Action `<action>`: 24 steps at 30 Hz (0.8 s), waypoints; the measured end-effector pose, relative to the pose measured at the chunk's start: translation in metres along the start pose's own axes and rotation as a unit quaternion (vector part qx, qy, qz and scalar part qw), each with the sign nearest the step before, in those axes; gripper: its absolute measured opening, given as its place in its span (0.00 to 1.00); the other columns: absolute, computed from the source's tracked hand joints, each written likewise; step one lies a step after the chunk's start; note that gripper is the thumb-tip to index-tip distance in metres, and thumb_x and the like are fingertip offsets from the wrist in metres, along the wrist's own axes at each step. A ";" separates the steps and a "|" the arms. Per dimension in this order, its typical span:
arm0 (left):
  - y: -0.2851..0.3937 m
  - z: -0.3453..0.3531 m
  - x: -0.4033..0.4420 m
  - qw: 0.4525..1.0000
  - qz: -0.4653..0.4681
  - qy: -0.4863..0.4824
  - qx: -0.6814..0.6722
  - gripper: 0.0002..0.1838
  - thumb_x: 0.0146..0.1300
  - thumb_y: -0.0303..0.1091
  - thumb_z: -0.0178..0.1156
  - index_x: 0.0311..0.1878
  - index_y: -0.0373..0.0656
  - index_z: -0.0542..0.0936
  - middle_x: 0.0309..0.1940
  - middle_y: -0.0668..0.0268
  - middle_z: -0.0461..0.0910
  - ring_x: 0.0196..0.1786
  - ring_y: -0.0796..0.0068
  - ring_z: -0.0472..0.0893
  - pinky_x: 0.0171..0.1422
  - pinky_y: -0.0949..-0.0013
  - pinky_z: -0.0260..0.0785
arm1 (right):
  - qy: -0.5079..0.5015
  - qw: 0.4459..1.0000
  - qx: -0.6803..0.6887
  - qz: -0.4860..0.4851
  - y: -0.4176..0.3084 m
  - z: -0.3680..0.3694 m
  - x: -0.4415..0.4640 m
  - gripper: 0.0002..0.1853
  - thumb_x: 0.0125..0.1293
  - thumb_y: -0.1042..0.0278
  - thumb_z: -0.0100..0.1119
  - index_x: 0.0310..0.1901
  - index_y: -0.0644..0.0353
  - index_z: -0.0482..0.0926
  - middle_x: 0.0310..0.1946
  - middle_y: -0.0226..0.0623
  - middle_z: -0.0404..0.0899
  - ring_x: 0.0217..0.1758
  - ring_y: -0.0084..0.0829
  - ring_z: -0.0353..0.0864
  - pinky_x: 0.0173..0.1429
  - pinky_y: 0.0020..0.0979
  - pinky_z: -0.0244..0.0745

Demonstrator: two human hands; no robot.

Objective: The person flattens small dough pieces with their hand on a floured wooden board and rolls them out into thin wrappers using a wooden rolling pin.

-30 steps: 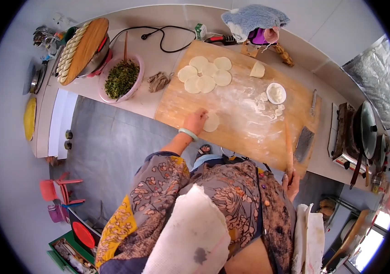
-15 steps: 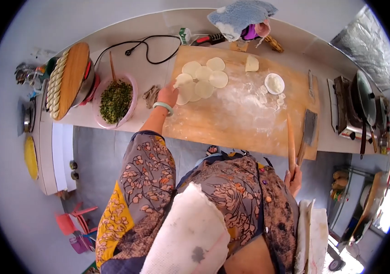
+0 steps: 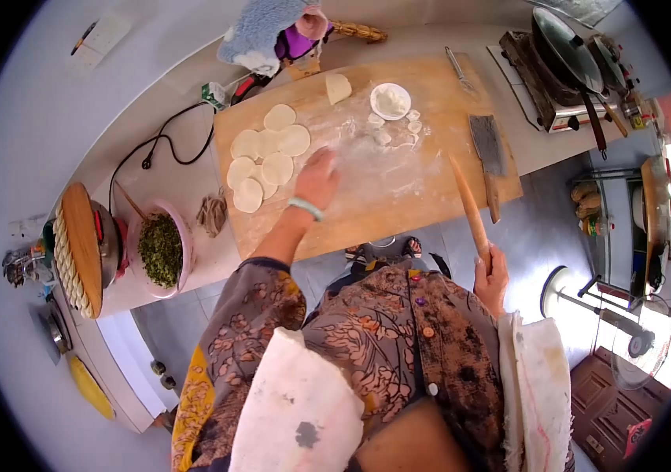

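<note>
Your right grip (image 3: 493, 282) is closed round the near end of the rolling pin (image 3: 469, 208), just off the board's near edge; the pin slants away from you, its far tip over the wood. Held by one end, it would probably press unevenly, so for steady pressure set a palm toward each end. Your left grip (image 3: 317, 177) is above the board (image 3: 406, 208), fingers curled and blurred; I cannot tell whether anything is in it. It is just beside the dough rounds (image 3: 276, 168), which lie in an overlapping cluster on the board's left part. Keep the overlaps small, as thin dough may cling, and carry your bracelet (image 3: 306, 208) high over them.

Farther out, loose flour whitens the middle of the board; work there, where a round should turn freely. The small dough pieces (image 3: 381, 136) sit near the white bowl (image 3: 373, 102), with the larger dough lump (image 3: 339, 89) to its left. Mind the cleaver (image 3: 487, 145) to the right of the pin: its handle juts past the near edge, so a wide swing could knock it. On the bench (image 3: 194, 169), left of the board, the pink bowl (image 3: 187, 252) holds chopped greens.
</note>
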State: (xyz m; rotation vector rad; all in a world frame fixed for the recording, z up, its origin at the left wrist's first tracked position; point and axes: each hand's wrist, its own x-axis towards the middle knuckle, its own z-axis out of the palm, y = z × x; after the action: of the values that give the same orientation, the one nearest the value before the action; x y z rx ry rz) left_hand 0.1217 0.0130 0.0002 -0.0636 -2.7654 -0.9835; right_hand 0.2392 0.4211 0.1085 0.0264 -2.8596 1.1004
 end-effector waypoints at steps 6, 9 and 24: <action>0.060 0.054 0.068 0.995 -0.083 -0.057 0.016 0.23 0.61 0.40 0.64 0.58 0.41 0.78 0.59 0.54 0.79 0.63 0.52 0.76 0.67 0.50 0.67 | 0.004 1.000 -0.003 0.030 0.023 -0.017 -0.017 0.19 0.69 0.75 0.59 0.60 0.69 0.74 0.46 0.49 0.77 0.43 0.45 0.78 0.49 0.37 0.76; 0.066 0.069 0.084 0.987 -0.115 -0.079 0.077 0.22 0.60 0.41 0.64 0.57 0.43 0.78 0.57 0.57 0.81 0.62 0.55 0.77 0.67 0.49 0.65 | 0.009 0.998 -0.007 0.058 0.034 -0.024 -0.025 0.19 0.69 0.76 0.59 0.60 0.69 0.73 0.46 0.49 0.77 0.43 0.44 0.79 0.50 0.36 0.76; 0.060 0.078 0.010 0.998 -0.039 -0.023 0.049 0.18 0.59 0.38 0.64 0.52 0.45 0.81 0.50 0.59 0.84 0.56 0.54 0.79 0.62 0.49 0.66 | -0.010 0.999 0.005 0.039 0.071 -0.040 0.004 0.18 0.70 0.74 0.59 0.59 0.67 0.74 0.44 0.47 0.78 0.41 0.43 0.79 0.46 0.36 0.77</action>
State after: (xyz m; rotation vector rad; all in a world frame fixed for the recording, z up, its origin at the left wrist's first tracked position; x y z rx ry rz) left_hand 0.1045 0.1086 -0.0201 0.0370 -2.8731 -0.8741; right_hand 0.2346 0.5001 0.0909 -0.0753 -2.8950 1.1348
